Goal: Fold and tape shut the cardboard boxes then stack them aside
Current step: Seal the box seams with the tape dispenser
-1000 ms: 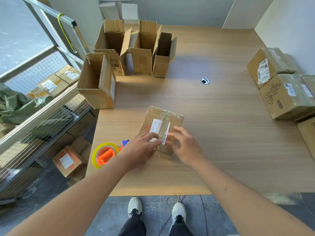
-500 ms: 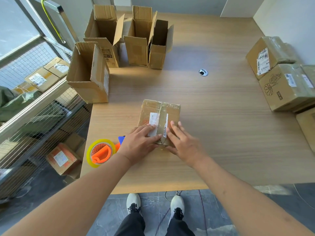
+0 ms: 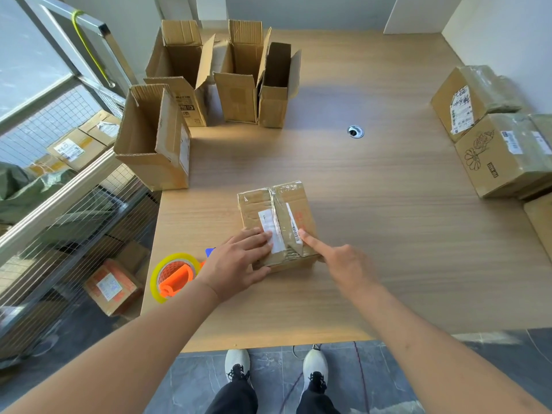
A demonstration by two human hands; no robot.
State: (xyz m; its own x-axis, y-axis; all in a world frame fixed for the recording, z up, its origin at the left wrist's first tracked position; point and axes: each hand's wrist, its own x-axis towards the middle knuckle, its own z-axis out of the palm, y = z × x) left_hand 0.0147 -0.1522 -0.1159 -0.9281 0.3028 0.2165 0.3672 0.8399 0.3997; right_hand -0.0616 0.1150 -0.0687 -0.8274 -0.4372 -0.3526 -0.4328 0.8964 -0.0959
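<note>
At the near edge of a pale wood-grain surface (image 3: 388, 234), a person is finishing the seal on a small cardboard box (image 3: 276, 216). The left hand (image 3: 236, 264) is lying flat on the box's near left corner, fingers straight and pressing the white label, thumb against the near side. The right hand (image 3: 343, 264), which a moment ago was spread flat on the lid beside the left, is now pulling back, only its extended forefinger touching the tape near the barcode, the other fingers loosely curled and holding nothing. That suggests the smoothing is nearly over and the box is about ready to join the taped boxes (image 3: 495, 135) stacked at the far right. Glossy clear tape is running along the centre seam, wrinkling over the dull, creased, corrugated board. An orange-and-yellow tape dispenser (image 3: 174, 276) is lying just left of the left wrist. Four open boxes (image 3: 209, 94) are standing at the far left, flaps upright, awaiting folding.
</note>
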